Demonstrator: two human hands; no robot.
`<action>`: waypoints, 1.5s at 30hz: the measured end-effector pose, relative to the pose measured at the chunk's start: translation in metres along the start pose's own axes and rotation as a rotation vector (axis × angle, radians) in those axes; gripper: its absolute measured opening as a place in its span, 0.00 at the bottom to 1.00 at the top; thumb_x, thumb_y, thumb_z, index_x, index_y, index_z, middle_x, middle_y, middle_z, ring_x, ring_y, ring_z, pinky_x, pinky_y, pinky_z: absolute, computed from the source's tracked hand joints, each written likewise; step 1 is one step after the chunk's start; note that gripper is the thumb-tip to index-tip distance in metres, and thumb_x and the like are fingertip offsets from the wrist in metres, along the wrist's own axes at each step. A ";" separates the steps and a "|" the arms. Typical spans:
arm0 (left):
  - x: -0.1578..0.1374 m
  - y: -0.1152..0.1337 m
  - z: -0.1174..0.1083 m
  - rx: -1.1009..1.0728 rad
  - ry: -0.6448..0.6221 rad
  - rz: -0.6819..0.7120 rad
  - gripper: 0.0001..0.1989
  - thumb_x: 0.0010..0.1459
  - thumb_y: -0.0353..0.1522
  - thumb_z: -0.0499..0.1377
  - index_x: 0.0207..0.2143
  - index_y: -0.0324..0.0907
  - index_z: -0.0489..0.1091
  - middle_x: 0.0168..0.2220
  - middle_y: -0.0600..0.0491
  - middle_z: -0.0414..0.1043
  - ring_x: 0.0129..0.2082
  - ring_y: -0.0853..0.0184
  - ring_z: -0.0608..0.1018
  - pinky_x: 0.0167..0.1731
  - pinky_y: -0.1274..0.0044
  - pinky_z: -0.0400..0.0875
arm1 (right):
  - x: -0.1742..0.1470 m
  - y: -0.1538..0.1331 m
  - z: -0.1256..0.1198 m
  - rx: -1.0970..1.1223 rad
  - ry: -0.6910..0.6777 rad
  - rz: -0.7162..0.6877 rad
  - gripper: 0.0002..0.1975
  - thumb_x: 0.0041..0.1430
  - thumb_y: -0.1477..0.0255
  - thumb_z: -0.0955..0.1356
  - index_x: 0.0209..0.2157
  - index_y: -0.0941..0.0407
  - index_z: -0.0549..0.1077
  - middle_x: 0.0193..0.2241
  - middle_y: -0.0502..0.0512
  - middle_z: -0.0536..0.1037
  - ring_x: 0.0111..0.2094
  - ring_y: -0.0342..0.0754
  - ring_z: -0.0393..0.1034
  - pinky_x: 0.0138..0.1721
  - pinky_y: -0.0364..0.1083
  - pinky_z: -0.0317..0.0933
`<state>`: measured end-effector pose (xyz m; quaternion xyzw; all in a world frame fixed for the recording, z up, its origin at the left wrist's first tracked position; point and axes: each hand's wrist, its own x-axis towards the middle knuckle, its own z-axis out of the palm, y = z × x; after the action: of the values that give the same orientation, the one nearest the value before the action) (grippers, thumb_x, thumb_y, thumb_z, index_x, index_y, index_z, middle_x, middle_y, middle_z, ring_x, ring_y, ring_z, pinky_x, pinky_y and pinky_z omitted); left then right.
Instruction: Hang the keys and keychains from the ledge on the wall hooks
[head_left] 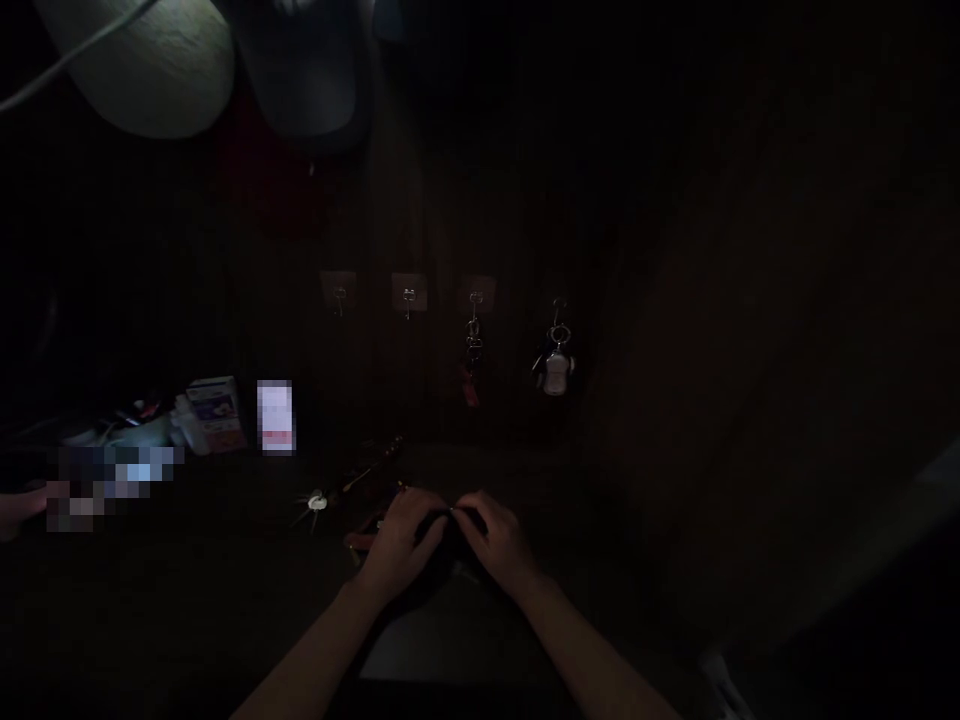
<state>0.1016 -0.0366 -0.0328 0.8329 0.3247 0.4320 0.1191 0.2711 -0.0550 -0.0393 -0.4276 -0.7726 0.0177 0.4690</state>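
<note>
In the dim head view, my left hand [405,537] and my right hand [499,540] meet fingertip to fingertip over a dark surface. The thumb and fingers of each hand are closed in a pinch. A tiny glint shows between them, too small and dark to name. Just left of my left hand lies a tool with reddish handles [360,541], partly hidden behind the hand. A bunch of keys [318,500] rests farther left, with a dark strip-like thing reaching up and right from it.
Adhesive hooks [409,293] line the wall ahead; a key ring with a red tag [470,385] and a bunch with a pale fob [556,372] hang there. Boxes [216,415] stand at left beside a blurred bright rectangle [276,417]. Caps [157,70] hang above. Another hand [22,508] shows far left.
</note>
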 end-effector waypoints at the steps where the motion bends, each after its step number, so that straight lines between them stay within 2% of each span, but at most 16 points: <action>1: 0.000 0.000 0.000 -0.011 0.007 -0.011 0.07 0.58 0.33 0.51 0.37 0.43 0.67 0.36 0.50 0.72 0.39 0.65 0.72 0.42 0.71 0.66 | 0.000 0.000 0.000 0.002 0.002 -0.011 0.07 0.62 0.70 0.60 0.35 0.53 0.68 0.29 0.53 0.74 0.31 0.45 0.70 0.35 0.43 0.63; 5: 0.000 0.000 -0.001 -0.066 0.031 -0.098 0.09 0.59 0.34 0.50 0.35 0.43 0.68 0.35 0.51 0.72 0.38 0.64 0.72 0.43 0.71 0.65 | -0.001 0.000 -0.002 -0.001 0.027 -0.029 0.07 0.62 0.71 0.59 0.35 0.54 0.67 0.28 0.52 0.73 0.31 0.44 0.69 0.34 0.43 0.63; 8: 0.001 0.000 -0.002 -0.136 0.049 -0.214 0.09 0.57 0.36 0.51 0.34 0.43 0.69 0.34 0.51 0.73 0.38 0.64 0.73 0.42 0.72 0.65 | -0.001 0.000 -0.003 -0.006 0.023 -0.028 0.07 0.62 0.72 0.59 0.36 0.53 0.67 0.30 0.52 0.74 0.32 0.45 0.70 0.35 0.44 0.63; 12: 0.006 -0.001 -0.004 -0.289 0.080 -0.402 0.12 0.55 0.40 0.52 0.31 0.43 0.70 0.30 0.54 0.73 0.34 0.65 0.74 0.36 0.75 0.66 | 0.001 -0.003 -0.002 0.009 -0.014 0.001 0.06 0.60 0.72 0.61 0.37 0.53 0.68 0.31 0.53 0.74 0.33 0.45 0.70 0.36 0.44 0.63; 14: 0.008 -0.001 -0.005 -0.350 0.070 -0.454 0.14 0.53 0.42 0.52 0.28 0.42 0.70 0.28 0.54 0.73 0.32 0.66 0.73 0.34 0.77 0.66 | 0.002 -0.004 0.001 0.029 -0.025 0.017 0.05 0.59 0.72 0.62 0.36 0.53 0.69 0.31 0.53 0.74 0.34 0.45 0.70 0.36 0.44 0.63; 24: 0.011 0.000 -0.006 -0.436 0.011 -0.463 0.15 0.52 0.42 0.53 0.27 0.40 0.72 0.28 0.54 0.74 0.31 0.66 0.73 0.34 0.77 0.66 | 0.008 -0.007 0.008 0.131 0.005 0.070 0.06 0.56 0.76 0.62 0.32 0.53 0.70 0.29 0.51 0.71 0.32 0.44 0.68 0.34 0.42 0.62; 31: 0.011 0.002 -0.010 -0.462 -0.017 -0.481 0.14 0.55 0.39 0.51 0.34 0.43 0.73 0.36 0.53 0.76 0.41 0.63 0.74 0.43 0.74 0.65 | 0.033 -0.011 -0.017 0.164 0.084 0.125 0.06 0.56 0.73 0.62 0.28 0.54 0.70 0.31 0.52 0.71 0.33 0.45 0.68 0.36 0.43 0.62; 37: 0.011 0.000 -0.009 -0.400 -0.013 -0.490 0.14 0.55 0.40 0.50 0.33 0.43 0.72 0.35 0.54 0.75 0.40 0.64 0.74 0.42 0.75 0.65 | 0.058 -0.004 -0.040 0.163 0.079 0.255 0.08 0.58 0.66 0.62 0.31 0.54 0.71 0.29 0.50 0.74 0.33 0.46 0.69 0.34 0.43 0.61; 45: 0.005 -0.012 -0.003 -0.261 0.034 -0.463 0.15 0.56 0.42 0.49 0.32 0.44 0.70 0.31 0.55 0.74 0.35 0.65 0.75 0.36 0.77 0.65 | 0.100 0.011 -0.058 0.155 0.232 0.288 0.10 0.54 0.63 0.64 0.29 0.55 0.72 0.27 0.51 0.75 0.30 0.47 0.69 0.33 0.43 0.60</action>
<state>0.0961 -0.0245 -0.0328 0.7066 0.4502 0.4452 0.3158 0.3014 -0.0020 0.0588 -0.4954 -0.6407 0.0946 0.5789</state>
